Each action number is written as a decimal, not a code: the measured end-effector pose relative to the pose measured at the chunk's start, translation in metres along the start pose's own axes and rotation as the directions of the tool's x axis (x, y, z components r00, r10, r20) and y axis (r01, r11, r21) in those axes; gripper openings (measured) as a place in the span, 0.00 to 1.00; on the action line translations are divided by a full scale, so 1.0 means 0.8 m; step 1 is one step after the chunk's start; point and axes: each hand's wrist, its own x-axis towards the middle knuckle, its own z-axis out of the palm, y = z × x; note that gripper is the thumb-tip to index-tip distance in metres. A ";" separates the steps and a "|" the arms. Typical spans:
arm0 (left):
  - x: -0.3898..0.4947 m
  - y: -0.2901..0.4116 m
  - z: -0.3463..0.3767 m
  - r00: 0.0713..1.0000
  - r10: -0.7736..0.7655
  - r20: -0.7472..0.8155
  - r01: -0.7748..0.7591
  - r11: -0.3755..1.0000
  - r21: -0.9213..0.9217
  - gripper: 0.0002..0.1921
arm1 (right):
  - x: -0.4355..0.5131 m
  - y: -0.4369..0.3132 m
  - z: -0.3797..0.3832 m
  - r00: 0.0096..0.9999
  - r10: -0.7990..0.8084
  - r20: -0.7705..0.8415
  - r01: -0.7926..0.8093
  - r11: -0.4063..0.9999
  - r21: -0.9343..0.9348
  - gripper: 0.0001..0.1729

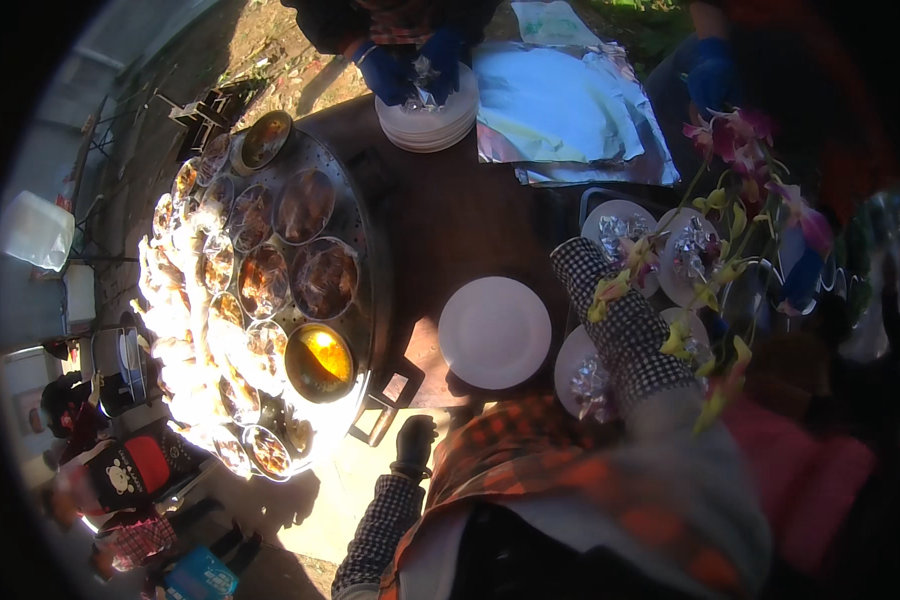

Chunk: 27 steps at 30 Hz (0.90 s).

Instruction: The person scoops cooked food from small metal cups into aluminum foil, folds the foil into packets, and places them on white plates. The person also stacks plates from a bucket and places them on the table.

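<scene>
My left hand [414,441], in a black glove, hangs low beside my checked shirt, near the wooden handle [382,427] of a large round steamer tray [375,247]. Its fingers look curled, but whether they close on anything is unclear. My right forearm, in a black-and-white checked sleeve [621,322], reaches across several white plates with crumpled foil [694,244] on them. The right hand is out of view past the cuff. Before me on the brown table [457,225] sits a bare white round plate [495,333].
Several film-covered bowls [263,282] and an uncovered bowl of yellow liquid [319,364] fill the sunlit tray. Opposite, a person's blue-gloved hands [412,71] handle foil above stacked white plates [427,139]. Foil sheets [562,105] lie beside them. Pink orchids [742,142] hang at the right.
</scene>
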 end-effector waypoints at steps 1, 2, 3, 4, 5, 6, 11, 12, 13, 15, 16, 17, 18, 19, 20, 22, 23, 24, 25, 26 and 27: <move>-0.005 -0.011 0.000 0.999 -0.035 -0.020 0.035 0.999 -0.003 0.08 | 0.042 0.000 0.008 0.999 0.044 0.008 -0.044 0.998 -0.048 0.14; -0.010 -0.029 -0.002 0.995 -0.085 -0.049 0.083 0.996 -0.043 0.08 | 0.079 -0.004 0.019 0.997 0.080 0.017 -0.078 0.992 -0.100 0.17; -0.019 -0.031 0.004 0.996 -0.069 -0.053 0.071 0.996 0.047 0.08 | 0.109 -0.003 0.033 0.997 0.081 -0.004 -0.080 0.986 -0.144 0.20; -0.024 -0.047 0.001 1.000 -0.021 -0.016 0.023 0.988 0.152 0.08 | 0.134 -0.007 0.047 0.998 0.048 -0.046 -0.056 0.980 -0.193 0.23; -0.027 -0.063 -0.003 0.999 0.025 0.035 -0.033 0.966 0.258 0.07 | 0.153 0.004 0.072 0.982 -0.064 -0.179 0.015 0.964 -0.265 0.23; -0.027 -0.079 -0.004 0.998 0.054 0.042 -0.064 0.960 0.272 0.07 | 0.171 0.018 0.097 0.936 -0.171 -0.308 0.055 0.934 -0.353 0.23; -0.027 -0.119 -0.005 0.986 0.165 0.030 -0.164 0.920 0.357 0.08 | 0.223 0.048 0.134 0.946 -0.285 -0.152 0.197 0.881 -0.430 0.15; -0.027 -0.114 0.000 0.988 0.155 0.006 -0.149 0.937 0.315 0.08 | 0.224 0.046 0.120 0.971 -0.214 -0.106 0.176 0.941 -0.289 0.14; -0.023 -0.109 0.002 0.983 0.185 0.006 -0.177 0.932 0.317 0.08 | 0.226 0.049 0.122 0.969 -0.219 -0.112 0.196 0.964 -0.180 0.13; -0.012 -0.099 0.004 0.973 0.230 0.032 -0.227 0.911 0.345 0.08 | 0.226 0.060 0.111 0.967 -0.218 -0.133 0.225 0.974 0.039 0.12; -0.005 -0.091 0.006 0.968 0.246 0.057 -0.249 0.895 0.369 0.08 | 0.221 0.066 0.112 0.968 -0.174 -0.182 0.217 0.943 0.252 0.10; 0.003 -0.082 0.011 0.964 0.259 0.062 -0.263 0.890 0.373 0.08 | 0.222 0.073 0.109 0.971 -0.183 -0.154 0.212 0.955 0.208 0.08; 0.011 -0.069 0.017 0.960 0.272 0.062 -0.275 0.885 0.377 0.08 | 0.220 0.069 0.100 0.974 -0.191 -0.122 0.210 0.963 0.168 0.07; 0.019 -0.057 0.022 0.956 0.285 0.064 -0.287 0.879 0.381 0.07 | 0.221 0.071 0.098 0.977 -0.194 -0.091 0.204 0.971 0.127 0.06; 0.029 -0.048 0.027 0.948 0.310 0.069 -0.311 0.866 0.391 0.07 | 0.222 0.071 0.098 0.966 -0.232 -0.114 0.245 0.962 0.119 0.06; 0.049 -0.008 0.044 0.940 0.330 0.087 -0.337 0.859 0.384 0.07 | 0.224 0.080 0.103 0.940 -0.301 -0.159 0.319 0.942 0.100 0.06; 0.059 0.016 0.054 0.936 0.340 0.095 -0.350 0.856 0.381 0.07 | 0.224 0.078 0.106 0.936 -0.296 -0.190 0.318 0.943 0.095 0.07; 0.069 0.041 0.066 0.931 0.350 0.106 -0.363 0.851 0.381 0.07 | 0.222 0.075 0.109 0.931 -0.290 -0.224 0.316 0.945 0.090 0.08; 0.079 0.074 0.078 0.924 0.360 0.129 -0.382 0.861 0.337 0.08 | 0.221 0.073 0.110 0.924 -0.280 -0.260 0.311 0.947 0.083 0.09; 0.095 0.086 0.086 0.904 0.407 0.134 -0.427 0.833 0.352 0.08 | 0.219 0.065 0.110 0.925 -0.267 -0.269 0.290 0.956 0.051 0.10; 0.109 0.095 0.095 0.882 0.453 0.127 -0.466 0.805 0.367 0.08 | 0.216 0.050 0.111 0.925 -0.264 -0.274 0.280 0.960 0.020 0.11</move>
